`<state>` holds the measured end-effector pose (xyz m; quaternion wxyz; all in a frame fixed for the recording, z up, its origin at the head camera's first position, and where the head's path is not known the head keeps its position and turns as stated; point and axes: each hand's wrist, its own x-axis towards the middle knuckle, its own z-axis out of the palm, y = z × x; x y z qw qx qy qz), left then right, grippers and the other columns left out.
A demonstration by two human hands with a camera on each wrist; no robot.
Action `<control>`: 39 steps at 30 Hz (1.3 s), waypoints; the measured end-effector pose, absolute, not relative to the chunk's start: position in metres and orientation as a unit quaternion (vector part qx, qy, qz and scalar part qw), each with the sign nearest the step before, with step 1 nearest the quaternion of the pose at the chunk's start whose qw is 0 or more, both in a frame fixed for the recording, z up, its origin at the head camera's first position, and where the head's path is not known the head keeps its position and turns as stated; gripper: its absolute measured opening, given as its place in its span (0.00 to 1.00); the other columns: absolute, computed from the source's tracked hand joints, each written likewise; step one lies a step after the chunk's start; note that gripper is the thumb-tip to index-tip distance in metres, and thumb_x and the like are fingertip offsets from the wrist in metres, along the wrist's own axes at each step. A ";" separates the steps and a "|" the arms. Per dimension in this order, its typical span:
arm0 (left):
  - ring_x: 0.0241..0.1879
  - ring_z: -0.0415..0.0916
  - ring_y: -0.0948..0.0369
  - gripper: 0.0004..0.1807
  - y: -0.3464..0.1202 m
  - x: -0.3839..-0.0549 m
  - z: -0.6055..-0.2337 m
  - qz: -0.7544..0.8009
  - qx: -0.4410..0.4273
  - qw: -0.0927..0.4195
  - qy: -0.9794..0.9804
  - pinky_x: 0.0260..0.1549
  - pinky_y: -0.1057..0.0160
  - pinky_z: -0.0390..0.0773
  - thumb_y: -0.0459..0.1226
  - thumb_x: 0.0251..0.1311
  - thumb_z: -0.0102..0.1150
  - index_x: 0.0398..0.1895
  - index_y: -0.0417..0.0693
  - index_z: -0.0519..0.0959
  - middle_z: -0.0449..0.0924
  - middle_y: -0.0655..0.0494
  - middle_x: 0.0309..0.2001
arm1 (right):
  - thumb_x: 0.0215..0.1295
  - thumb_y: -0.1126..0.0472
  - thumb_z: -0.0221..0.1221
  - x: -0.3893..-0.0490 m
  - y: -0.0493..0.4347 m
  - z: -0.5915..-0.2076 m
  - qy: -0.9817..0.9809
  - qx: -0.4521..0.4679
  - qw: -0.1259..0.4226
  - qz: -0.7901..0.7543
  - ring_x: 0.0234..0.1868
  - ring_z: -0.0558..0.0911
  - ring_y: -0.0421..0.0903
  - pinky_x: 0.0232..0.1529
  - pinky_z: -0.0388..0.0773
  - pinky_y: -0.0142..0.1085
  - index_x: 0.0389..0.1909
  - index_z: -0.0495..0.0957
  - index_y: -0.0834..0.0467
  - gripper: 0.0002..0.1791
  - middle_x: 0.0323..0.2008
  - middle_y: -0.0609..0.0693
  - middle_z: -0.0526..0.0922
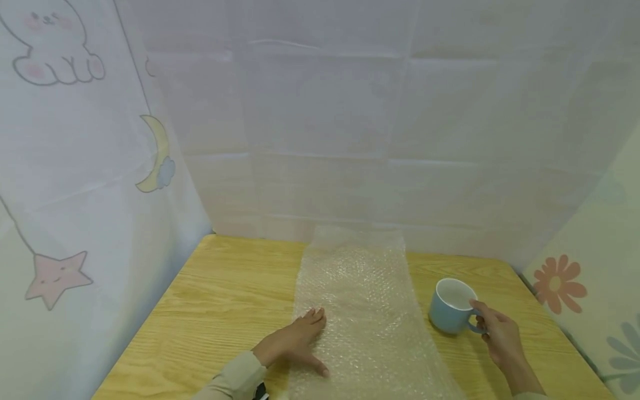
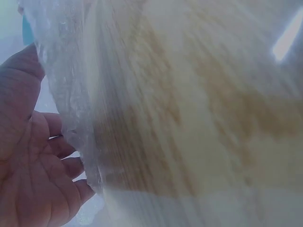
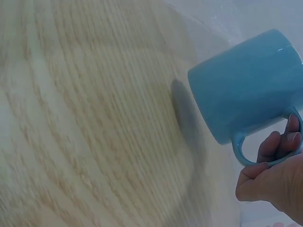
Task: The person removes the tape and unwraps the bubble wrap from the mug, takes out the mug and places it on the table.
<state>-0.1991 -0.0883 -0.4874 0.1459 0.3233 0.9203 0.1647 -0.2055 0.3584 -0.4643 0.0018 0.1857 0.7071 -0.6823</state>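
Observation:
A light blue mug (image 1: 446, 312) with a white inside is at the right of the table, its handle toward my right hand (image 1: 502, 336). That hand grips the handle; in the right wrist view the fingers (image 3: 274, 144) curl through it. The mug (image 3: 246, 85) hangs just above the wood, with its shadow beside its base. A long sheet of clear bubble wrap (image 1: 365, 311) runs from the table's near side to its back edge. On its left edge rests my left hand (image 1: 300, 339), fingers spread and fairly straight. In the left wrist view the bubble wrap (image 2: 71, 94) partly hides those fingertips.
The wooden table (image 1: 215, 300) stands against a pale creased cloth backdrop (image 1: 320, 111). Printed cloths hang at the left (image 1: 100, 144) and right (image 1: 595, 239) sides. The far end of the bubble wrap touches the backdrop.

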 end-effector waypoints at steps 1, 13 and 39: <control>0.73 0.42 0.45 0.62 -0.089 -0.199 -0.487 0.164 0.324 0.146 0.920 0.67 0.47 0.53 0.64 0.44 0.69 0.73 0.34 0.54 0.46 0.40 0.75 | 0.65 0.44 0.61 -0.206 0.358 -0.466 0.705 0.188 0.003 -0.684 0.31 0.69 0.40 0.30 0.65 0.32 0.16 0.76 0.56 0.24 0.25 0.42 0.73; 0.73 0.43 0.48 0.63 -0.092 -0.200 -0.487 0.139 0.323 0.152 0.924 0.67 0.52 0.54 0.64 0.41 0.71 0.74 0.38 0.54 0.46 0.43 0.75 | 0.67 0.47 0.60 -0.211 0.360 -0.475 0.672 0.198 0.008 -0.713 0.28 0.69 0.38 0.28 0.65 0.31 0.14 0.76 0.54 0.23 0.20 0.41 0.72; 0.74 0.41 0.48 0.64 -0.094 -0.202 -0.489 0.155 0.331 0.163 0.916 0.68 0.52 0.52 0.62 0.42 0.71 0.75 0.37 0.51 0.43 0.41 0.75 | 0.69 0.44 0.55 -0.223 0.377 -0.490 0.705 0.165 0.036 -0.689 0.32 0.70 0.39 0.34 0.64 0.34 0.17 0.73 0.51 0.22 0.23 0.41 0.71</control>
